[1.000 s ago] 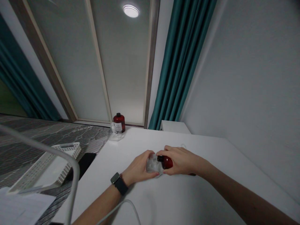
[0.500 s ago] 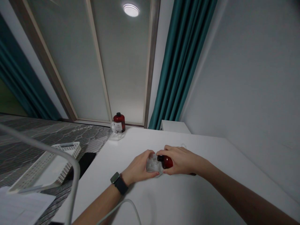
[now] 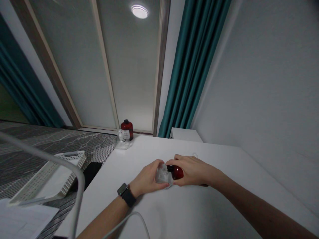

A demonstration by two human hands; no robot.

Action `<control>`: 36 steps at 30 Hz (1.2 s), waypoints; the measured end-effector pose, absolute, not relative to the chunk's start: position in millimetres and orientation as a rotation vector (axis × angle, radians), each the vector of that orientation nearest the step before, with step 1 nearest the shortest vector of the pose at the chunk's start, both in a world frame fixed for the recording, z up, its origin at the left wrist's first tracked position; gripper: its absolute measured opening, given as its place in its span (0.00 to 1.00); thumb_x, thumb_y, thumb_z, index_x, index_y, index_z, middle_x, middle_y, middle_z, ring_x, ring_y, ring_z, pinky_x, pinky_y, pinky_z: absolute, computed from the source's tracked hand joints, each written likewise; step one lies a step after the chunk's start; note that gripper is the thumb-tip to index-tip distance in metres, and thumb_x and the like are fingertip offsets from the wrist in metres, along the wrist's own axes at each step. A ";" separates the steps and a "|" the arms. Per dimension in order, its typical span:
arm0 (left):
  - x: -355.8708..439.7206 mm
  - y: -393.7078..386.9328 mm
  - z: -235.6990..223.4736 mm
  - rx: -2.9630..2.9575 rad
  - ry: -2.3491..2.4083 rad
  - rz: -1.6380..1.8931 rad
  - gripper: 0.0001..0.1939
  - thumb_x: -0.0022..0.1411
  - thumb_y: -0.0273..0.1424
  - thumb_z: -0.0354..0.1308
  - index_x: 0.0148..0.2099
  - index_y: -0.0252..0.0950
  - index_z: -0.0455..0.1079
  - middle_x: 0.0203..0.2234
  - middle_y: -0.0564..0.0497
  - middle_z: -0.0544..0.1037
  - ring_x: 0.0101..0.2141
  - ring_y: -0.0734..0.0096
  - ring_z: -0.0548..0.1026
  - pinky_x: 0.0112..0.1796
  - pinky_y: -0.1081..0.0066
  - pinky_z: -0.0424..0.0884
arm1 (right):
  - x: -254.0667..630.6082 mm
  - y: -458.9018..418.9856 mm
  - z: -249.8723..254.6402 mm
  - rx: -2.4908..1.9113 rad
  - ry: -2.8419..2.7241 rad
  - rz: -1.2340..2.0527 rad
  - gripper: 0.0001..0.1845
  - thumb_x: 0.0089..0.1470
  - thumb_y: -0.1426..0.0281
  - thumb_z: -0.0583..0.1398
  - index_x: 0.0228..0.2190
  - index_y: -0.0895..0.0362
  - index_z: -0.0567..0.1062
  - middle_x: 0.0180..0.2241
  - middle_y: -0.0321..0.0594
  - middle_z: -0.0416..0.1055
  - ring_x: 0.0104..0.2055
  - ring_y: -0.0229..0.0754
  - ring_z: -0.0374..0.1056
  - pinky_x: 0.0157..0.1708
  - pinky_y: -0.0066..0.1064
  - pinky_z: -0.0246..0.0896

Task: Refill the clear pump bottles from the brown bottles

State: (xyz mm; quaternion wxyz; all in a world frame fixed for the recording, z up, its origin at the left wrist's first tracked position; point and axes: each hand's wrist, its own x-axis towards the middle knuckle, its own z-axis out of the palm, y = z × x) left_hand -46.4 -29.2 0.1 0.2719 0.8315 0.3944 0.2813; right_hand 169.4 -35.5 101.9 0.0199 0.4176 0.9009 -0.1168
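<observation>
On the white table (image 3: 119, 212), my left hand (image 3: 149, 177) grips a small clear container (image 3: 162, 175) between thumb and fingers. My right hand (image 3: 194, 170) is wrapped round a small dark red bottle (image 3: 178, 172) with a black neck. The bottle is tipped on its side, its neck pointing left over the container. My palm and fingers hide the rear of the bottle. Whether liquid runs from it I cannot tell.
A larger red bottle (image 3: 127, 126) with a black cap stands at the far left corner beside a clear tray (image 3: 122, 145). At left are a white basket (image 3: 47, 179), papers (image 3: 25, 219) and a curved grey bar (image 3: 79, 186). A pale cable (image 3: 136, 213) lies near my left forearm.
</observation>
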 end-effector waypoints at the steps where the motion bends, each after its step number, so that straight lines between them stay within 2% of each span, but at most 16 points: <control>1: -46.4 -29.1 0.1 2.238 1.064 0.757 0.31 0.50 0.38 0.69 0.52 0.38 0.60 0.46 0.44 0.75 0.44 0.54 0.75 0.45 0.60 0.70 | 169.3 -35.5 102.2 1.296 2.794 -0.362 0.24 0.51 0.58 0.64 0.50 0.45 0.71 0.38 0.39 0.69 0.35 0.47 0.69 0.32 0.34 0.53; 21: -47.0 -29.9 2.6 2.239 1.082 0.736 0.29 0.51 0.38 0.68 0.51 0.38 0.59 0.44 0.46 0.75 0.42 0.56 0.75 0.41 0.62 0.70 | 168.0 -34.9 104.2 1.275 2.796 -0.351 0.23 0.51 0.58 0.64 0.49 0.46 0.72 0.37 0.39 0.68 0.34 0.45 0.69 0.30 0.32 0.50; 36: -48.1 -30.4 5.6 2.228 1.085 0.706 0.30 0.51 0.39 0.68 0.51 0.38 0.59 0.45 0.45 0.75 0.42 0.55 0.76 0.41 0.62 0.70 | 164.5 -35.3 107.0 1.292 2.770 -0.336 0.24 0.50 0.58 0.65 0.49 0.46 0.72 0.37 0.39 0.69 0.35 0.47 0.69 0.32 0.33 0.53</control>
